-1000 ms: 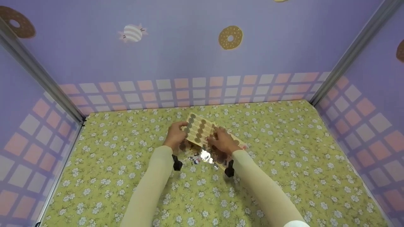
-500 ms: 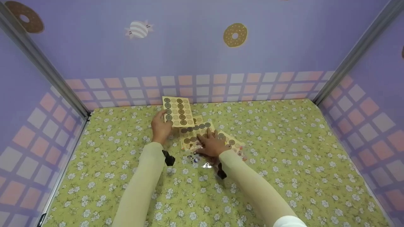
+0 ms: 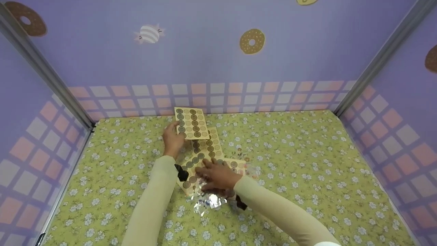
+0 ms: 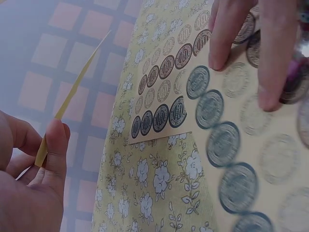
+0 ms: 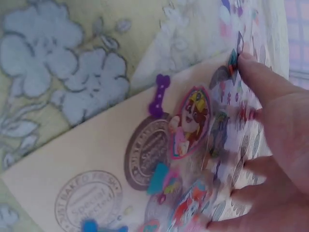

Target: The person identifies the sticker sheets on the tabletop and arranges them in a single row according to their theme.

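My left hand (image 3: pixel 172 140) pinches a cream sheet of round stamp-style stickers (image 3: pixel 192 123) by its left edge, thumb against fingers. In the left wrist view this sticker sheet (image 4: pixel 77 87) appears edge-on, raised off the cloth. My right hand (image 3: pixel 218 176) lies with fingers spread over more sheets, its fingertips touching a sticker sheet (image 4: pixel 227 145) with dark and pale circles. Another sticker sheet (image 3: pixel 215 145) is partly under the raised one. Clear film with cartoon stickers (image 5: pixel 190 121) lies under and around the right hand, over a cream sheet (image 5: pixel 91 159).
Flowered yellow-green cloth (image 3: pixel 293 191) covers the table. A purple wall (image 3: pixel 211 58) with a pink and white check band rises along the back edge, and side walls (image 3: pixel 403 130) flank the table. Shiny film (image 3: pixel 205 203) shows at the pile's near side.
At first both hands were at the one sheet. My right hand has let go and moved down onto the other sheets, which slid nearer and spread. My left hand has carried its sheet back and left.
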Motion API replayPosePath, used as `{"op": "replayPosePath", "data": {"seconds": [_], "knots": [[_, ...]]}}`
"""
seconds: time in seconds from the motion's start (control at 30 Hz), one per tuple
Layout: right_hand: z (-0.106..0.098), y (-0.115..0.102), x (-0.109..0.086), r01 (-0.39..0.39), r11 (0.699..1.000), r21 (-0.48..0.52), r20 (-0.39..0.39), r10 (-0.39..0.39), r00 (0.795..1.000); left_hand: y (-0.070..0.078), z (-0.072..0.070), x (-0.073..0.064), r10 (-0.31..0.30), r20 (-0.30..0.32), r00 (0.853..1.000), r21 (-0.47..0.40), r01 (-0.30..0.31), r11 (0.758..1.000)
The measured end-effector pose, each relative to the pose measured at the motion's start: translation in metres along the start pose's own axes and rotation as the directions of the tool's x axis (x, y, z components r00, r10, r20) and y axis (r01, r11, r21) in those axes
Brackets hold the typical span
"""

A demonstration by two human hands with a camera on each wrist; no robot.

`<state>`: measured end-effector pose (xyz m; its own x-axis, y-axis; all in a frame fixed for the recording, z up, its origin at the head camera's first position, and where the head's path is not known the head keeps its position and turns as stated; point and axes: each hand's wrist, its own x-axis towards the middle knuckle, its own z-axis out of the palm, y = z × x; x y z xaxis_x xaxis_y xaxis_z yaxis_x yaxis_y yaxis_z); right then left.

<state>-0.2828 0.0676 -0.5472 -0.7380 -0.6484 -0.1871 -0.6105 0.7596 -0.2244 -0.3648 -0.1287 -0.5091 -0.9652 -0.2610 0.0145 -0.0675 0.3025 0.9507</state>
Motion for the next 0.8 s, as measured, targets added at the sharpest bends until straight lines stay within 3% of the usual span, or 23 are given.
{"op": "replayPosePath", "data": {"seconds": [0.13,0.23,0.33,0.5,0.6,0.7,0.8], "knots": [[-0.008,0.015,0.009,-0.072,0.995,0.067,-0.082,0.077,0.994,0.001,0.0,0.0,0.02,-0.003,1.0,-0.012,-0.02,1.0],[-0.01,0.028,0.013,-0.175,0.983,0.048,-0.023,0.176,0.984,0.0,0.001,-0.002,0.025,0.01,1.0,-0.019,-0.025,1.0],[-0.008,0.034,0.014,-0.225,0.974,0.032,0.051,0.223,0.973,-0.002,0.002,-0.002,0.018,0.028,0.999,-0.033,-0.017,0.999],[-0.007,0.028,0.005,-0.206,0.978,0.039,0.039,0.204,0.978,-0.004,-0.001,-0.001,0.015,0.028,0.999,-0.045,-0.014,0.999],[-0.006,0.021,-0.004,-0.159,0.987,-0.008,-0.052,0.159,0.986,-0.007,-0.003,0.0,0.006,0.028,1.0,-0.033,-0.005,0.999],[-0.004,0.016,-0.01,-0.13,0.989,-0.076,-0.154,0.117,0.981,-0.011,-0.006,0.002,-0.003,0.03,1.0,-0.031,0.004,1.0],[-0.004,0.017,-0.011,-0.133,0.987,-0.09,-0.189,0.114,0.975,-0.015,-0.009,0.003,-0.014,0.039,0.999,-0.019,0.014,1.0]]}}
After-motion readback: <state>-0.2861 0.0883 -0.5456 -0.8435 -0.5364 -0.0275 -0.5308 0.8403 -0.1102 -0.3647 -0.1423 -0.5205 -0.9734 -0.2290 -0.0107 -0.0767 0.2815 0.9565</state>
